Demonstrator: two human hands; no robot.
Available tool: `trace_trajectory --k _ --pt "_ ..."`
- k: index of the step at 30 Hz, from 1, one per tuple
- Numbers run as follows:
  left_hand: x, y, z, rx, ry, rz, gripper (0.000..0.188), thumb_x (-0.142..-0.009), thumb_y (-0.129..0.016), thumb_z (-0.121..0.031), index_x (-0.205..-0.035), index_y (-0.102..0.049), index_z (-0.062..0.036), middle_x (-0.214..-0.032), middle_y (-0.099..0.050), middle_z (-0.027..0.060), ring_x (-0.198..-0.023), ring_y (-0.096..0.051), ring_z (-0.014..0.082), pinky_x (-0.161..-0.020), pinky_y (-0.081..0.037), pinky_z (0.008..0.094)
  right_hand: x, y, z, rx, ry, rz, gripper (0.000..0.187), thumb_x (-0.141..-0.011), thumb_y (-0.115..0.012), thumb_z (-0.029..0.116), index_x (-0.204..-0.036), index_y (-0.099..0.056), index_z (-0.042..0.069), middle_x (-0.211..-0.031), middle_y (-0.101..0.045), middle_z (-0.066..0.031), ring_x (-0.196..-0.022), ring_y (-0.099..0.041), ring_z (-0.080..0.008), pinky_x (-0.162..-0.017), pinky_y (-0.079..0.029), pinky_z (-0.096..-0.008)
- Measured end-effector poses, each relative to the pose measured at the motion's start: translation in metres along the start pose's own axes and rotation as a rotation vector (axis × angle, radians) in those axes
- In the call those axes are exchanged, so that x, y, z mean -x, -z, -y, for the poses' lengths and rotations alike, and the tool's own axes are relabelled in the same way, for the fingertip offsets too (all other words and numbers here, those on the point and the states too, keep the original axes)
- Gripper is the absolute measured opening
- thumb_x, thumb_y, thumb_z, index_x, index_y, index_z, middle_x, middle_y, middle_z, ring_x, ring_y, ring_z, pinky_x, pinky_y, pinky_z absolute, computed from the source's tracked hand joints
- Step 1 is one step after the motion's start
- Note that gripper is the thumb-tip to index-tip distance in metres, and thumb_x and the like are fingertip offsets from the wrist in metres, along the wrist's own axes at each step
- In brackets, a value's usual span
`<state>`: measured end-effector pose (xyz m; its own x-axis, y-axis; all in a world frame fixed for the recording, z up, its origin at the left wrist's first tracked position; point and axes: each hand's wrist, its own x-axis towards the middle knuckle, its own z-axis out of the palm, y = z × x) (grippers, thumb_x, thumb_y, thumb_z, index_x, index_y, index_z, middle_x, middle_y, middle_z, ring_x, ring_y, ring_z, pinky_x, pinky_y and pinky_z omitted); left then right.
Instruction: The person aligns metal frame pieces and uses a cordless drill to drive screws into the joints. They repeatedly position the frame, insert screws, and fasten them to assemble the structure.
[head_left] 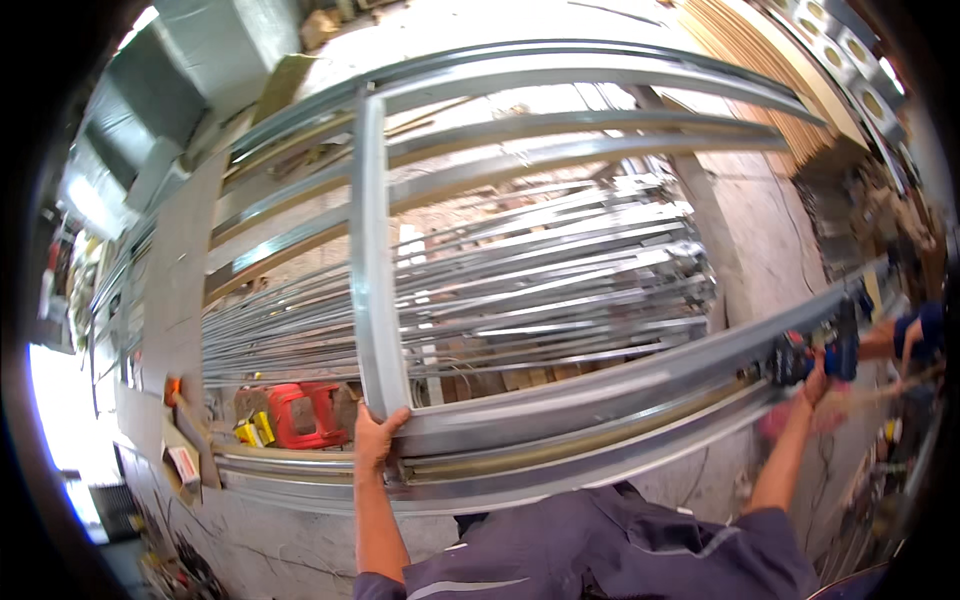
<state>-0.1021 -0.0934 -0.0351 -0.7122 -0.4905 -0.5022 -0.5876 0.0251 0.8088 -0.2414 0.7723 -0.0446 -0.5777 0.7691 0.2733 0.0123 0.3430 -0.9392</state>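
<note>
Had a big metal frame (500,425) lying across the middle of the view, stretched from 9 o'clock round to 3. Had the left hand (376,438) at 7 o'clock, clamped on the foot of the crosspiece (370,260) right by the front rail (620,392), with thumb on one side and fingers on the other. Held a cordless drill (790,360) in the right hand (815,380) out around 3:30, with fingers seemingly wrapped on it, but couldn't tell how tightly through the blur. Saw another person's arm (880,343) at 3 o'clock, close by the drill. Spotted loose metal strips (560,265) dead centre below the frame, plus a red plastic thing (310,415) at 8.

As for handling, looked fairly light for its size, being thin folded metal, but probably awkward at that length. Guessed stiff along the rails, maybe twisty across the corners. Likely slick on the shiny faces and sharp along the edges. Didn't seem fragile, just dentable. Would've grabbed it by the crosspiece joints or round the full rail, never by a thin lip.
</note>
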Motion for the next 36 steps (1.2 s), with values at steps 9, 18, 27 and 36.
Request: trace_trajectory --k 9,18,27,36 --pt "0.0 -0.003 0.009 0.046 -0.06 -0.006 0.085 -0.069 -0.089 -0.034 -0.131 -0.047 0.0053 -0.117 -0.063 0.0154 -0.105 -0.062 0.0233 -0.093 -0.049 0.0352 -0.023 -0.046 0.085 -0.508 -0.236 0.357 0.014 -0.094 -0.07 0.016 -0.102 -0.059 0.011 -0.085 -0.062 -0.0049 -0.066 -0.055 -0.013 -0.063 -0.048 -0.0286" --pt "0.003 -0.003 0.001 0.022 -0.07 -0.035 0.08 -0.07 -0.089 -0.035 -0.127 -0.05 0.005 -0.113 -0.066 0.0182 -0.105 -0.064 0.0248 -0.092 -0.051 0.0366 0.045 -0.191 0.18 -0.746 -0.262 1.078 0.058 -0.089 -0.072 0.046 -0.128 -0.055 0.006 -0.114 -0.063 -0.0083 -0.062 -0.053 -0.0135 -0.064 -0.047 -0.0325" --pt "0.009 -0.003 0.002 -0.113 -0.041 -0.122 0.078 -0.071 -0.087 -0.031 -0.131 -0.049 0.0011 -0.116 -0.066 0.0201 -0.107 -0.064 0.0287 -0.093 -0.051 0.0388 0.186 -0.348 0.273 -0.263 0.022 1.375 0.06 -0.084 -0.075 0.027 -0.133 -0.051 0.001 -0.098 -0.068 -0.0189 -0.065 -0.06 -0.0165 -0.064 -0.049 -0.031" --pt "0.022 -0.033 -0.004 -0.002 0.011 -0.206 0.09 -0.081 -0.083 -0.034 -0.146 -0.034 0.0044 -0.127 -0.056 0.0186 -0.113 -0.059 0.0248 -0.097 -0.048 0.0375 0.245 -0.448 0.22 0.102 -0.322 1.942 0.06 -0.068 -0.073 0.015 -0.124 -0.06 -0.004 -0.083 -0.069 -0.0136 -0.06 -0.063 -0.0168 -0.051 -0.051 -0.032"
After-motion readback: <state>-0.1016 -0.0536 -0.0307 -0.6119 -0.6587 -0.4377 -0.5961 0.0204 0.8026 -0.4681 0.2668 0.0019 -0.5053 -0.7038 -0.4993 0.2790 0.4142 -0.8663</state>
